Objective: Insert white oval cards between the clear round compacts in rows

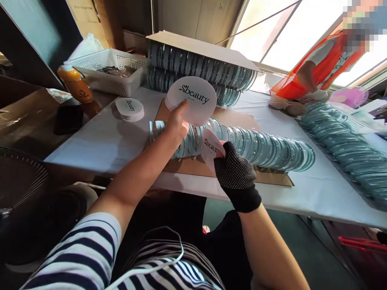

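The bare left hand (178,121) grips a stack of round white printed cards (196,86); the black-gloved right hand (236,167) pinches a bent white card (209,148) at a row of clear glass discs (266,147) on the white-covered table (302,201). Inserting seems the step; next calls for gentle, straight pushing.

Window (279,34): blown-out, main light, upper R
Surface (320,195): pale, soft shadows L
Glass pcs (267,149): small bright glints
Lower L: v. dim, detail lost
Edges: wide-angle stretch
Top R: pixelated patch
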Tool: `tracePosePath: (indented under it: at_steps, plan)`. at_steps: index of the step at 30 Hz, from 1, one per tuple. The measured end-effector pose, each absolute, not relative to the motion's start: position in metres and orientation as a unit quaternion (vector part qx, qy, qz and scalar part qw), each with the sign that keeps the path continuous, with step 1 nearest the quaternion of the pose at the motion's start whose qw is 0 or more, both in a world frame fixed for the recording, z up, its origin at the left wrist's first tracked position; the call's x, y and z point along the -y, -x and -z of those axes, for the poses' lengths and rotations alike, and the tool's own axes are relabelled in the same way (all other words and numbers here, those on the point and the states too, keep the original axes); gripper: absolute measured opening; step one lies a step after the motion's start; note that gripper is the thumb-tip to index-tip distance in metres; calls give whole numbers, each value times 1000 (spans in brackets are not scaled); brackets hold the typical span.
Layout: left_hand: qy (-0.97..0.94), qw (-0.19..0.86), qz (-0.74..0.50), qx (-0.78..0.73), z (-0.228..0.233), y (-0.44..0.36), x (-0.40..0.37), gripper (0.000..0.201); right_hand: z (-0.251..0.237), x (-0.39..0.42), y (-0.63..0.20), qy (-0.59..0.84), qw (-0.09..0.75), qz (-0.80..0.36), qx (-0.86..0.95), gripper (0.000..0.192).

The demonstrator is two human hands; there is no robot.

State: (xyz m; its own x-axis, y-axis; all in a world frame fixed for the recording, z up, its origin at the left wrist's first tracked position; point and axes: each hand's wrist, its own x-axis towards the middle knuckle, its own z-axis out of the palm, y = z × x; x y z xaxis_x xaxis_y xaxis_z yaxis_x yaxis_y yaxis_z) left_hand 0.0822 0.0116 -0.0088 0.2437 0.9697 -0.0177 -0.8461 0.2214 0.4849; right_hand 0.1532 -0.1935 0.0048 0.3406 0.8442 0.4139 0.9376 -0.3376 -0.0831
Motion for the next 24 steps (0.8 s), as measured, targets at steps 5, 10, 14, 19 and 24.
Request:
tracePosePath:
  at_steps: [5,10,14,19,24]
  plan:
    - [-205,759,-597,-160,14,-84,-16,45,0,183,-164,821,123,104,547,38]
    - [-205,753,-598,-184,15,-84,-14,42,40,155,-172,818,103,66,561,35]
    - [-206,764,-583,-186,13,-80,-14,38,51,149,-175,811,187,98,545,32]
    - [-199,768,-570,-215,11,-80,-15,30,47,127,-172,802,152,68,573,30]
    - [-204,774,-561,-213,12,-78,-12,33,49,116,-174,779,188,-65,595,32]
